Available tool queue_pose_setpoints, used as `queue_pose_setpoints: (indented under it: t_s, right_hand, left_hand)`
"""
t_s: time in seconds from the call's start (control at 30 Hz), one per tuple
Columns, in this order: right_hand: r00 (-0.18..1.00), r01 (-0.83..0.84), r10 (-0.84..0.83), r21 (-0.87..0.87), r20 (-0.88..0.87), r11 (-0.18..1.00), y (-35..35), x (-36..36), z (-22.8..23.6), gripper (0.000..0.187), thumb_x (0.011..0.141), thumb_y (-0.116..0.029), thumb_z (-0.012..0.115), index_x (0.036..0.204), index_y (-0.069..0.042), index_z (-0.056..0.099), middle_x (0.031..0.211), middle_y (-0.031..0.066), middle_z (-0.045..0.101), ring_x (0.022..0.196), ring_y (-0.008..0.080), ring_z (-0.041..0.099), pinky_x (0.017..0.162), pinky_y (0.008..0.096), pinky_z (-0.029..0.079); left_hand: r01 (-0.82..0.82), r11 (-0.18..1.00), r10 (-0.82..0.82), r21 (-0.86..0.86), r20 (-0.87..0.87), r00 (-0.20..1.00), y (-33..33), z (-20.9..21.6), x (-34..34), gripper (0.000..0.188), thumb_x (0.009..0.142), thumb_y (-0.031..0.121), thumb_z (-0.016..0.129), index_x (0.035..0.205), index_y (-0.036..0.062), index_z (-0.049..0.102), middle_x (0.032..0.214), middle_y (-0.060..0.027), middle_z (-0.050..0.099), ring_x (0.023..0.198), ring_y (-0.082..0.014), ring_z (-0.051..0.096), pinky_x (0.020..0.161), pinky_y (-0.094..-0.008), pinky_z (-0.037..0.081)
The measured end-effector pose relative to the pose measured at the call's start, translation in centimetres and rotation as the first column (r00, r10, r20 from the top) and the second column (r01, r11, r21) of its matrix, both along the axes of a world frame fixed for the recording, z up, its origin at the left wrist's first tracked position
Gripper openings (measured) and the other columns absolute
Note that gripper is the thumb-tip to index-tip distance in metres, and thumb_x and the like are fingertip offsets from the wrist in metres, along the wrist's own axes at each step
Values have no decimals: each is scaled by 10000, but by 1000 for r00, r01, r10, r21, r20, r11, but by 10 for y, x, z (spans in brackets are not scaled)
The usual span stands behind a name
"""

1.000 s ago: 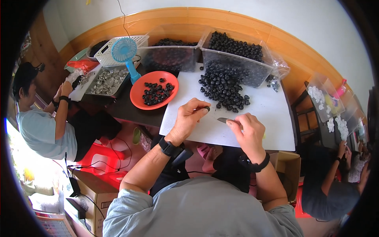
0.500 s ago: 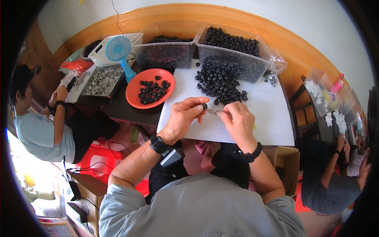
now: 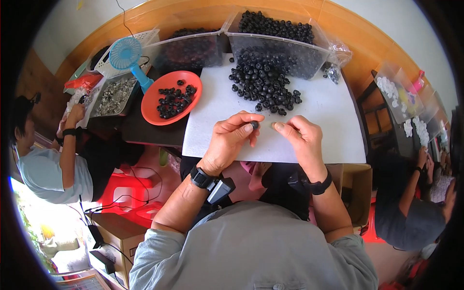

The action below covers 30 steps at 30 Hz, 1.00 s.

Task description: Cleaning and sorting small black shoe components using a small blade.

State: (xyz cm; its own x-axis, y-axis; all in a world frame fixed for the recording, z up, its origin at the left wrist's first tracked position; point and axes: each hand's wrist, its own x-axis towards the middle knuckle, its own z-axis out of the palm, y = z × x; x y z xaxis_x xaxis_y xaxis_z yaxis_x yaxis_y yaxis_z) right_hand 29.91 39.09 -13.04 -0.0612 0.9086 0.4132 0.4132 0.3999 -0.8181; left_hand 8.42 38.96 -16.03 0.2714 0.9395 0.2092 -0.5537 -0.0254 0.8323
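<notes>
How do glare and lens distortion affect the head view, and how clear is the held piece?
Head view: toward the lower left, glare bleaches to white; the wooden wall panel curves with the fisheye, corners go black; the dark piece in the left hand shows little surface detail.

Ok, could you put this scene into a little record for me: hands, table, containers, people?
Left hand: pinches one small dark round piece between thumb and fingers
Right hand: fingertips pinched together; anything held is too unclear to tell
Work surface: white sheet bearing a loose pile of dark pieces
Plate: orange-red, near the sheet's left edge, holding some dark pieces
Containers behind: two clear bins with dark pieces
Fan: blue
Other people: person at left, another at right
</notes>
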Motion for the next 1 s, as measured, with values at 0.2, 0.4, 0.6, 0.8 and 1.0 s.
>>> queue_pose_setpoints:
  t_s: [0.2,0.4,0.6,0.8,1.0]
  right_hand:
    - [994,58,-65,77,84,995,1,-7,-9,418,898,-309,814,686,-32,583,519,73,457,464,176,419,477,351,354]
    - [991,69,-80,99,105,993,0,-11,-7,430,904,-306,807,669,-41,564,524,91,461,461,205,420,475,358,359]
    - [991,51,-64,106,117,993,-1,-11,-6,421,896,-298,812,670,-46,562,531,84,469,462,203,432,475,357,360]
    - [990,57,-76,153,121,987,-1,-13,-9,409,873,-261,830,667,-48,548,567,93,499,482,225,470,479,365,368]
    - [960,-104,-4,371,279,923,0,-8,-16,384,864,-241,836,673,-53,562,599,80,538,515,246,505,485,368,381]
  left_hand:
    - [-3,1000,3,3,-30,1000,-3,5,1,278,1035,-25,554,1274,-39,695,1074,-62,628,937,-160,621,766,-299,521]
    - [-13,997,19,80,-73,997,-3,4,2,292,1026,-40,552,1280,-34,696,1086,-59,604,940,-151,611,763,-288,521]
    - [-32,997,39,74,-97,994,-3,4,2,290,1026,-48,541,1267,-34,701,1080,-61,591,933,-146,604,762,-289,524]
    - [-43,998,47,44,-87,995,-4,5,3,268,1025,-49,540,1232,-39,709,1051,-49,583,907,-139,600,742,-288,521]
    - [-45,999,45,10,-108,993,-3,2,1,249,1015,-41,546,1210,-56,701,1106,-80,611,912,-175,603,734,-311,506]
